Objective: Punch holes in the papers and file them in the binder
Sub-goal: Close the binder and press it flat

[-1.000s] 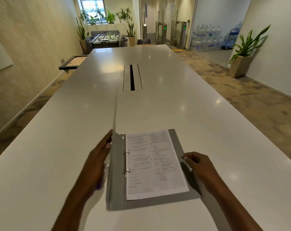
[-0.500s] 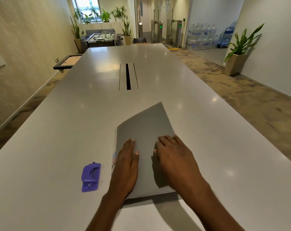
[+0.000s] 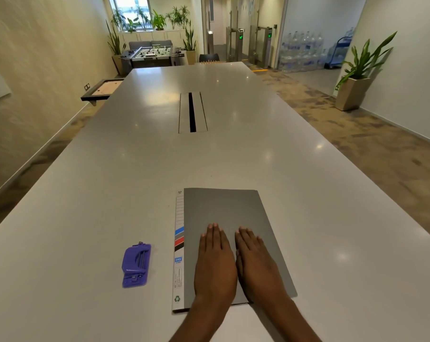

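A grey binder point(image 3: 223, 208) lies closed and flat on the white table point(image 3: 159, 169) in front of me, its white labelled spine to the left. My left hand point(image 3: 215, 262) and my right hand point(image 3: 255, 264) rest side by side, palms down with straight fingers, on the near half of its cover. The papers are hidden inside the closed binder. A purple hole punch point(image 3: 135, 265) sits on the table to the left of the binder, apart from both hands.
A cable slot point(image 3: 192, 112) runs along the table's middle, farther away. Carpeted floor lies to both sides. A potted plant point(image 3: 357, 77) stands at the right wall. A foosball table point(image 3: 152, 54) stands beyond the far end.
One second ago the binder lay open with the paper on its rings. My left hand swung the cover over, and both hands now press it flat and square.
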A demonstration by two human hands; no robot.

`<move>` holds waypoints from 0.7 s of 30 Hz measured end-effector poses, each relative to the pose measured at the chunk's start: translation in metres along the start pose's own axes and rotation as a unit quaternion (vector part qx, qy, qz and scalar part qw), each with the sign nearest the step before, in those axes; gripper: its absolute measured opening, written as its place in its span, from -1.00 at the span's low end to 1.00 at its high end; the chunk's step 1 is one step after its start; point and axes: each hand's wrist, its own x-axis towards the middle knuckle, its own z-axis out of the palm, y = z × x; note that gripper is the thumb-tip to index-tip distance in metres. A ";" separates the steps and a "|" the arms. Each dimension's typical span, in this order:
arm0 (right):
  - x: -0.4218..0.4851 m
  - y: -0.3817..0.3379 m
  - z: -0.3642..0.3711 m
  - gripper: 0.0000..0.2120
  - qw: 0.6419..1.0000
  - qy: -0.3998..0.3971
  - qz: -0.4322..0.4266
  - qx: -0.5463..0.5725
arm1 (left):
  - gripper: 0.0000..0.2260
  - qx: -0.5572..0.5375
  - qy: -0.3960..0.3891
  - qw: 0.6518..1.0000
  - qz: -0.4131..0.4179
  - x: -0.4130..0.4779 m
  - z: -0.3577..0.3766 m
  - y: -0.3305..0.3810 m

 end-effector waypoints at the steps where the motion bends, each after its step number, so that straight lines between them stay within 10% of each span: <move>1: -0.001 0.000 0.003 -0.48 1.000 -0.006 0.002 -0.001 | -0.14 0.011 -0.007 1.000 -0.005 -0.002 0.004 -0.003; 12: 0.022 -0.006 0.025 -0.48 0.999 -0.009 -0.014 -0.027 | 0.01 0.086 -0.028 0.996 0.009 0.016 0.014 -0.028; 21: 0.076 -0.016 0.030 -0.21 0.997 -0.029 -0.064 -0.033 | -0.33 0.137 -0.009 0.990 -0.010 0.067 -0.007 -0.038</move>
